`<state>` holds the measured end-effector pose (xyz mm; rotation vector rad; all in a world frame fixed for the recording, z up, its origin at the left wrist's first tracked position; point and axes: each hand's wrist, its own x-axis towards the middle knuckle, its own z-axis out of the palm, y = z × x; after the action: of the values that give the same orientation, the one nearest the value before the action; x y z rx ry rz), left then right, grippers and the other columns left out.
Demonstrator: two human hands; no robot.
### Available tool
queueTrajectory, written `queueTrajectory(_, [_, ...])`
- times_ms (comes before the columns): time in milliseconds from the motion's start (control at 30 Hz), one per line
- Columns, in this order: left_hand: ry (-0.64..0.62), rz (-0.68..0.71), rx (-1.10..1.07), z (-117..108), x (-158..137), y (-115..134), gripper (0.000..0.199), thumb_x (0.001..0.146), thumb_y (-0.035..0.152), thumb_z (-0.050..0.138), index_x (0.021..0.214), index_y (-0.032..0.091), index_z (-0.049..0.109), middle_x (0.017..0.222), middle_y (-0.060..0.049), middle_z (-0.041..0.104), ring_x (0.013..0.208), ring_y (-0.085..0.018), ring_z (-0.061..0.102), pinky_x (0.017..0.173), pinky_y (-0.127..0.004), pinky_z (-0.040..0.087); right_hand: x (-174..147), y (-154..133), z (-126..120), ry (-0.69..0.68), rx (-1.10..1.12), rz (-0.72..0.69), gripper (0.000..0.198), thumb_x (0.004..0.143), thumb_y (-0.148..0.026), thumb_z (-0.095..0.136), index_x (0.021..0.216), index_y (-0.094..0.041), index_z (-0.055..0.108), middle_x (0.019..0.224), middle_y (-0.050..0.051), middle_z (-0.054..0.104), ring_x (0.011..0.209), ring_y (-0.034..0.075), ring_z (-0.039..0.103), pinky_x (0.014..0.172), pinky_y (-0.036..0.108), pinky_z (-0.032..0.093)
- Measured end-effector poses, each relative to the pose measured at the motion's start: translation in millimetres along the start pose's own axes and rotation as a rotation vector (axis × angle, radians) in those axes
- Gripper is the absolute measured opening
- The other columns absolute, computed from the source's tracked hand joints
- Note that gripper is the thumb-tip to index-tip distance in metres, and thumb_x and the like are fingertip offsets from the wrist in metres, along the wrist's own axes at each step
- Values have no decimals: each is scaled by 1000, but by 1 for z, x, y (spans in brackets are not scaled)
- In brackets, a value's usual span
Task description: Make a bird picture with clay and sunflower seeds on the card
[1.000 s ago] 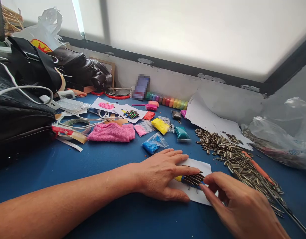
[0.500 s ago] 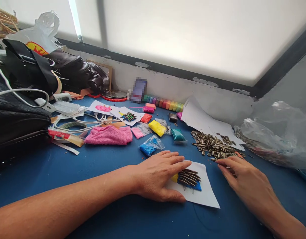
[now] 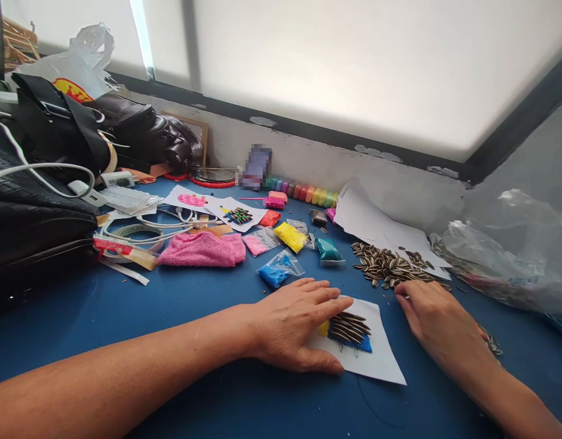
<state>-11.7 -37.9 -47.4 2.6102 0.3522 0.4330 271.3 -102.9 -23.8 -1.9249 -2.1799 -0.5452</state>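
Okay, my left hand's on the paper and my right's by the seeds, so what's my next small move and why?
I'd probably pinch one seed from the pile with your right hand: its fingertips are at the pile's near edge, and the blue patch shows bare along its lower edge. Whether you already hold a seed isn't clear.

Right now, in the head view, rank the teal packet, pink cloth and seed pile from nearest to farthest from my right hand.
1. Seed pile, just beyond the right hand.
2. Teal packet, left of the pile.
3. Pink cloth, much farther left.
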Motion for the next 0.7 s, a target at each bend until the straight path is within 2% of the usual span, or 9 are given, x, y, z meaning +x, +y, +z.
queueTrajectory(133, [13,9,2,0,0,0,84,84,61,62,150,17,34,152,-17,39,142,-35,34,117,-50,24,-1,1,-14,-3,22,86,22,91,-34,41,84,-23,59,72,4,69,57,20,62,51,31,41])
queueTrajectory(267, [11,8,-1,1,0,-1,85,83,61,62,150,17,34,152,-17,39,142,-34,34,118,-50,23,-5,-4,-20,-36,79,122,32,91,-44,42,78,-24,63,62,1,67,45,17,57,43,30,38])
queueTrajectory(400, [-1,1,0,0,0,-1,86,83,60,63,151,16,33,153,-17,38,143,-34,33,118,-51,23,-11,-11,-22,-87,155,115,35,91,-49,44,84,-26,70,66,1,71,48,17,61,44,29,45])
queueTrajectory(567, [-10,-5,-3,-1,0,1,85,84,59,63,151,16,32,154,-17,37,143,-33,32,118,-51,23,-16,-9,-24,-94,172,64,35,91,-47,44,87,-27,73,83,3,76,65,21,70,54,33,52])
queueTrajectory(700, [-3,0,3,-1,0,0,84,84,60,62,150,16,34,153,-17,38,142,-34,34,118,-50,23,-19,-4,-24,-153,91,83,31,86,-44,47,75,-29,72,72,2,74,58,21,68,46,33,47])
